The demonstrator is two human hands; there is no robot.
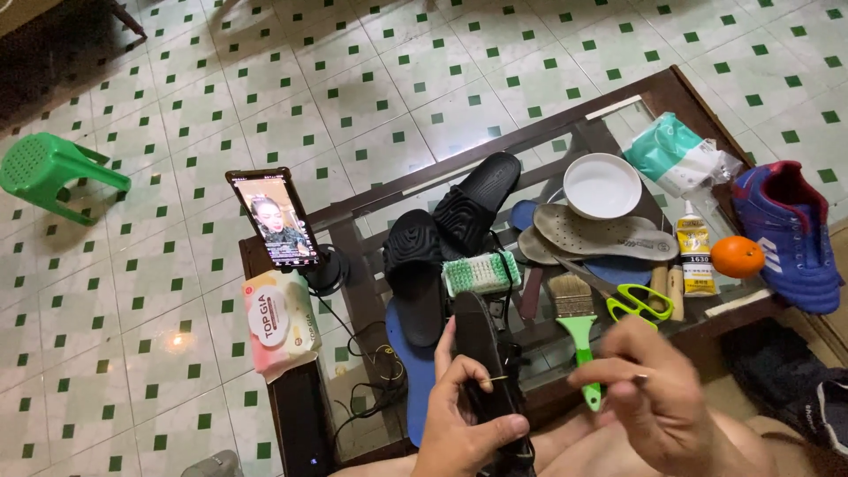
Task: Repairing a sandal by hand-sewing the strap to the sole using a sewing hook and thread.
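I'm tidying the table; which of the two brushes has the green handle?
The flat paintbrush with tan bristles, beside the scissors. The other, a scrubbing brush by the black sandals, has green and white bristles and no long handle.

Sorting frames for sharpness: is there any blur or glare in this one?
Head view: the right hand is motion-blurred, while the left hand gripping the black shoe is sharper; a small light glare sits on the floor tiles.

glass table [609, 124] crowded ahead, brush [578, 331], scissors [638, 302], slides [442, 238] blocking, open tiled floor [177, 291] left
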